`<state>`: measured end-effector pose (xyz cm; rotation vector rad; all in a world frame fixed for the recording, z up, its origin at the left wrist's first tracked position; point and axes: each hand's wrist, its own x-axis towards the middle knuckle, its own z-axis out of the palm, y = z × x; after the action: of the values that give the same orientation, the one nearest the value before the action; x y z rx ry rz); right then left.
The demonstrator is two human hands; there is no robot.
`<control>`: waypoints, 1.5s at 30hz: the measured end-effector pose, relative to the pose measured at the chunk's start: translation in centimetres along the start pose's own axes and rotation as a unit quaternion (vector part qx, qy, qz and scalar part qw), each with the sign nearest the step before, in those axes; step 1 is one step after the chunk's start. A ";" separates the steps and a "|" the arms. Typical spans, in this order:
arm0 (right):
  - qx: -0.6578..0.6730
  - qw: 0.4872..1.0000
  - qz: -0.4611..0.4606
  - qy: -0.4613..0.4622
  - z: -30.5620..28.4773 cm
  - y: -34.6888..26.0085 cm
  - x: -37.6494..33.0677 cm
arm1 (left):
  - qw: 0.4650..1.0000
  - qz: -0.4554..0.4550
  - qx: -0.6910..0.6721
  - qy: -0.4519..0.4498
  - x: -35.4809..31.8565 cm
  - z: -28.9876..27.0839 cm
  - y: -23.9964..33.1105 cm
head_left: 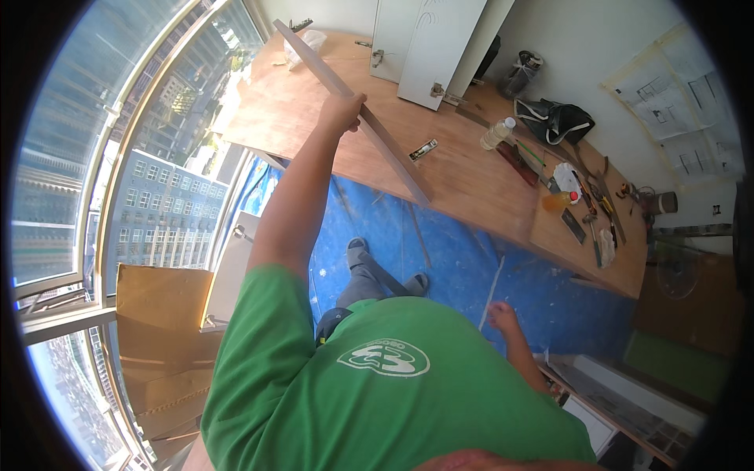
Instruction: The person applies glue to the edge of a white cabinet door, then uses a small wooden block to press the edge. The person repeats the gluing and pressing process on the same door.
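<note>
My left hand [343, 112] is closed around the upper edge of a long pale panel [389, 153], with my left arm stretched out in front. The panel appears nearly edge-on and lies slantwise across the wooden worktop [463, 184], its near end reaching the front edge. Beside it on the worktop rests a small metal hinge [423, 149]. At my right side hangs my right hand [503, 315], well away from the worktop. Its fingers are curled in, and nothing shows in them.
White doors with hinges [428, 51] lean at the back. Hand tools, a clear bottle [498, 133], an amber-filled bottle [559, 201] and a black bag [554, 120] lie rightward. Blue sheeting [455, 243] covers the floor. Cardboard [161, 337] stands by the windows at left.
</note>
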<state>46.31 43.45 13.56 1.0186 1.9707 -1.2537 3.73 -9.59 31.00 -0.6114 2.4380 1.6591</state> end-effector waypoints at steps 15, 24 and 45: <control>0.123 0.989 0.083 0.007 -5.7 18.6 -4.6 | 0.993 -0.016 0.107 0.050 1.6 5.2 3.3; 0.225 0.971 0.081 -0.025 -5.4 19.5 -1.6 | 0.989 -0.030 0.131 0.061 1.2 6.2 4.2; 0.129 0.988 0.061 0.051 -3.6 10.0 1.9 | 0.962 -0.024 0.243 0.122 -0.1 6.2 4.9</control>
<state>53.43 49.95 8.68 1.3322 1.8204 -1.4402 1.14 -2.40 32.86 -0.8208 2.8229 0.9466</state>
